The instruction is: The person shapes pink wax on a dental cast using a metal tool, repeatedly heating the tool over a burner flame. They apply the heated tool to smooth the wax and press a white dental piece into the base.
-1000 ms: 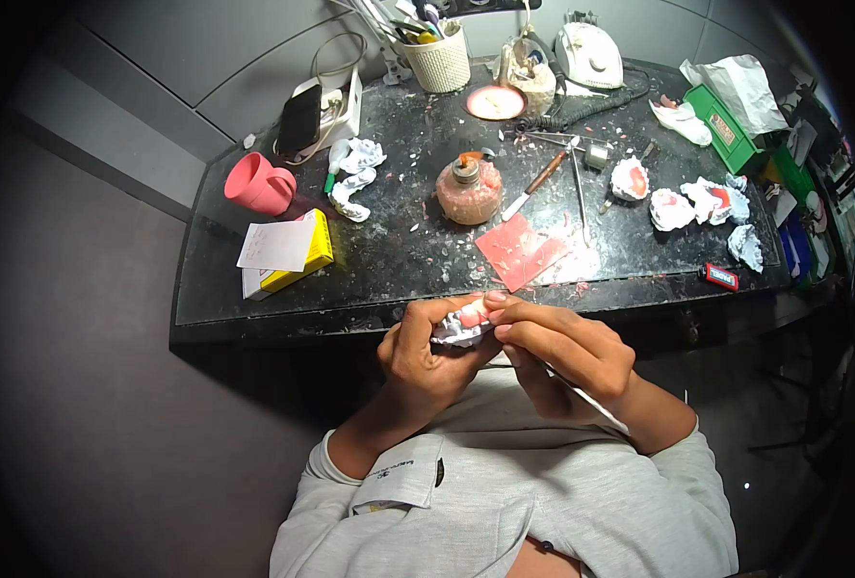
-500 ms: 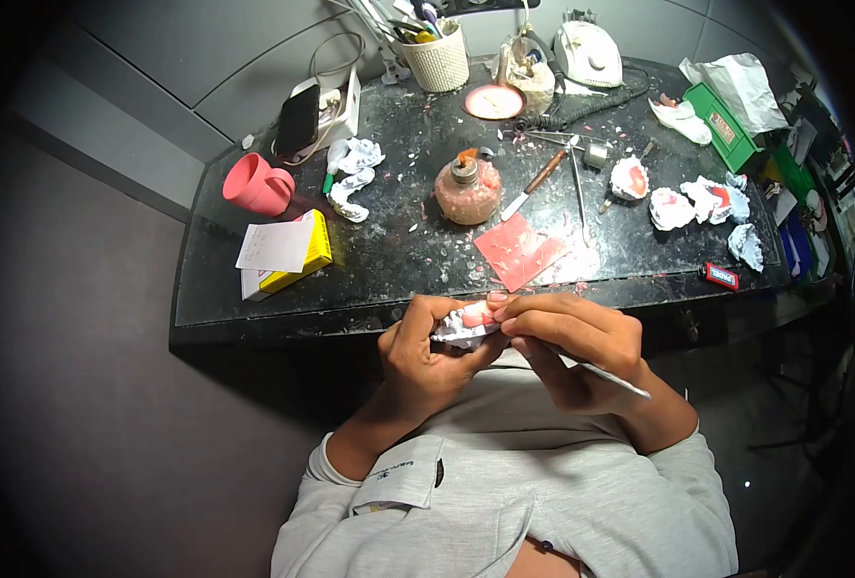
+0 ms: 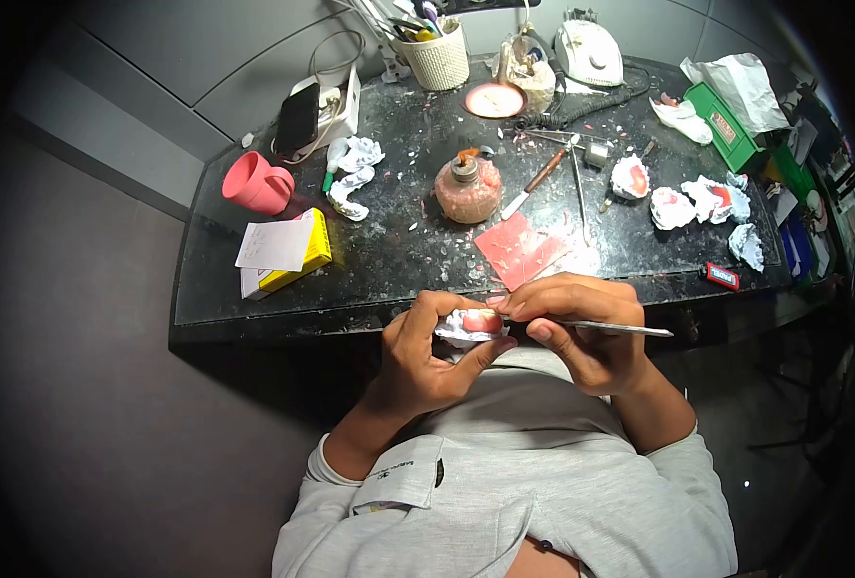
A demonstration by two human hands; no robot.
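My left hand (image 3: 427,352) is closed around a white plaster dental model (image 3: 456,333) with pink wax and pale teeth on it, held just off the table's front edge. In my right hand (image 3: 586,332) is a thin metal carving tool (image 3: 630,328), its handle pointing right. The fingertips of this hand touch or nearly touch the model's right side; the tool's working tip is hidden there. Beyond the hands, a pink wax sheet (image 3: 514,252) lies on the table. Behind it are a wax knife (image 3: 540,179) and a spirit burner (image 3: 467,190).
On the black table (image 3: 389,260), a pink mug (image 3: 257,183) and a yellow box (image 3: 297,255) stand left. More plaster models (image 3: 671,208) and a red lighter (image 3: 721,276) lie right. A white basket (image 3: 436,60) of tools stands at the back, near a phone (image 3: 298,120).
My right hand has turned, so the tool handle lies closer to level instead of slanting down. The model has tilted slightly in my left hand, showing more of the pink wax.
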